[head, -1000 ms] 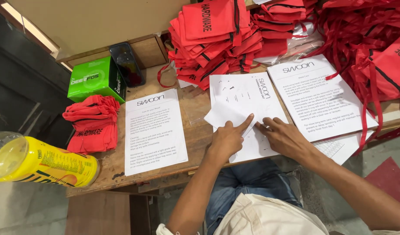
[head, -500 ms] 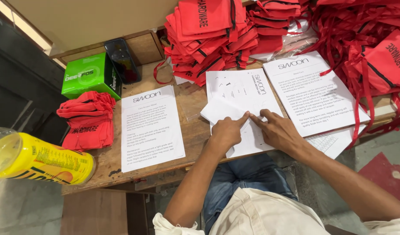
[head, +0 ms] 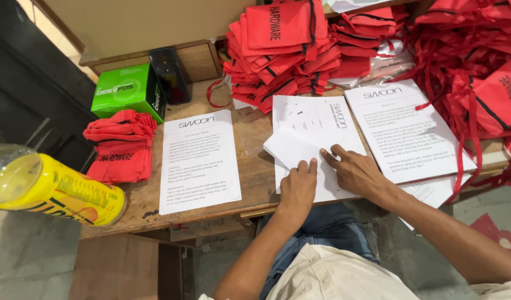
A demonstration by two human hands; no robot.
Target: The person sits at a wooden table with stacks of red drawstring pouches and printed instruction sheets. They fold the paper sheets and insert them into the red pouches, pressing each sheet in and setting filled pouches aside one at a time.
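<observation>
Our left hand (head: pixel 298 189) lies flat, fingers together, pressing on a white printed sheet (head: pixel 314 147) in the middle of the wooden table (head: pixel 255 161). Our right hand (head: pixel 353 172) rests just beside it, the index finger stretched along the edge of a folded part of the same sheet. Neither hand grips anything; both only press down. The sheet looks partly folded, one flap turned over, so we judge the folding is begun and not complete. Two more printed sheets, one at left (head: pixel 199 160) and one at right (head: pixel 403 130), lie flat and unfolded. Behind them are stacks of red fabric bags (head: pixel 283 47).
</observation>
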